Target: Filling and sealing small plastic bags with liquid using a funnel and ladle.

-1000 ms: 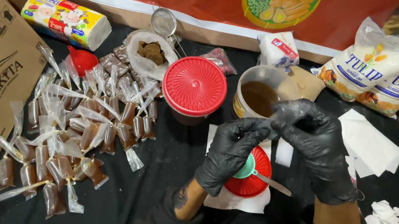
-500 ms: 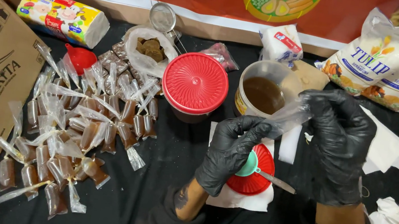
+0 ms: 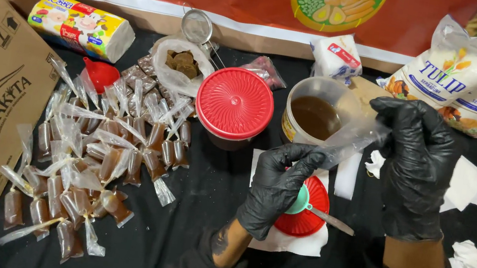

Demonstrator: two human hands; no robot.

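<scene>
Head view. We see both black-gloved hands stretching a clear plastic pouch (image 3: 347, 143) between them: the left hand (image 3: 276, 187) has its grip pinched on the lower end, the right hand (image 3: 413, 163) has its grip pinched on the upper end. The pouch lies just in front of the tub of brown liquid (image 3: 315, 117), above a small red lid (image 3: 304, 208) holding a green funnel (image 3: 298, 203). At nine o'clock, filled pouches (image 3: 94, 150) cover the black tabletop (image 3: 204, 192); a red-lidded container (image 3: 234, 105) stands at eleven o'clock.
</scene>
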